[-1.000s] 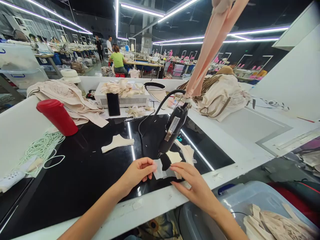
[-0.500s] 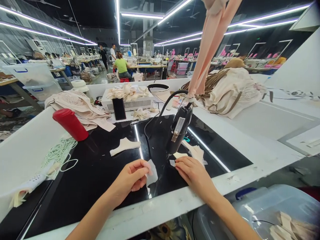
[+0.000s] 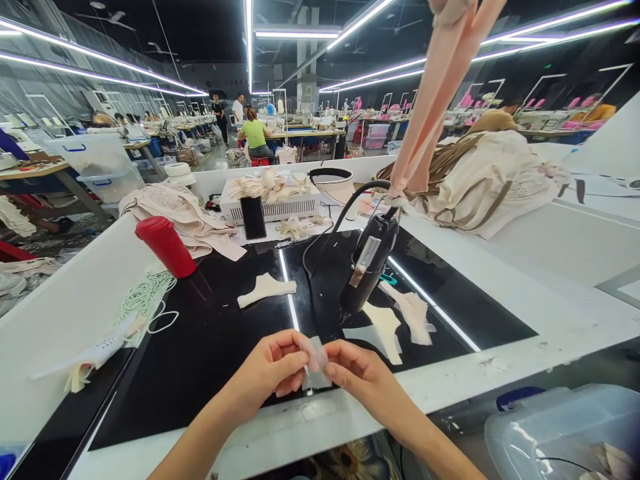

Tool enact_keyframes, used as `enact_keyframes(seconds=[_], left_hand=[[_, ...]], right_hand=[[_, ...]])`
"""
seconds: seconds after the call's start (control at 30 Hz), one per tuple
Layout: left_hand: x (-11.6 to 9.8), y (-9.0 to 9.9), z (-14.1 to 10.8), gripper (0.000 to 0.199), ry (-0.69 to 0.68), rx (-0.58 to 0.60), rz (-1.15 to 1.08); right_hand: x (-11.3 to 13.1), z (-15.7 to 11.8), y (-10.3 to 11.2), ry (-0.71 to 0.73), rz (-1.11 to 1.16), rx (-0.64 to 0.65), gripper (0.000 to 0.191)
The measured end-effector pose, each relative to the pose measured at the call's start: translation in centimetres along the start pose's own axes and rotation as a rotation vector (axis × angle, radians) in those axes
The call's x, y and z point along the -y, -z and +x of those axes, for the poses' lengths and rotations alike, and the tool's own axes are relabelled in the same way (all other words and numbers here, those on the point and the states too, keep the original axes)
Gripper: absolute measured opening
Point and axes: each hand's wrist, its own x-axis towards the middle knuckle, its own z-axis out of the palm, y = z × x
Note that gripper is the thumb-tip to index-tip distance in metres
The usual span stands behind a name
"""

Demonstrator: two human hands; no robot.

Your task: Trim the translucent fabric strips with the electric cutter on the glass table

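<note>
Change: right hand [image 3: 357, 373] has left the cream pieces by the black hanging tool [image 3: 367, 260] and come over to left hand [image 3: 280, 370] – half a second ago the two were apart, left holding the small translucent piece [image 3: 318, 380] alone. Reads as one-handed holding turned into two-handed handling; the cream pieces are left lying for now. View has swung a bit too, so the bench items sit further right in frame.

Grip: left pinches the piece between thumb and fingers at its left side; right has thumb and forefinger closed on its right edge. Other fingers curled.

Translucent piece is at lower centre of frame, above the near edge of the black panel [image 3: 210, 387] on the white worktop [image 3: 450, 383]. Long axis seems to run up and down the frame, top end toward upper centre, slight lean – fingers cover the sides, so full outline can't be told.

Right of centre, one cream piece [image 3: 383, 327] runs upper left to lower right, lying partly over a translucent sheet [image 3: 364, 335]; a second cream piece [image 3: 413, 313] beside it slants the same way. Tool's tip points down and left, near both.
</note>
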Motion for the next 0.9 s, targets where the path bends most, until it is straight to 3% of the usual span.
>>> enact_keyframes(seconds=[0.2,0.4,0.67,0.9], left_hand=[[-0.1,1.1,-1.0,0.034,0.028,-0.031,0.072],[-0.1,1.7,-1.3,0.031,0.027,-0.063,0.252],[-0.3,2.8,-1.7,0.037,0.046,-0.168,0.213],[-0.2,3.4,-1.7,0.039,0.071,-0.225,0.227]], right_hand=[[-0.1,0.4,-0.4,-0.065,-0.104,0.012,0.031],[0.4,0.7,-1.2,-0.093,-0.164,0.059,0.025],[-0.8,0.2,0.1,-0.202,-0.162,-0.011,0.027],[-0.9,0.4,-0.4,-0.222,-0.149,0.001,0.024]])
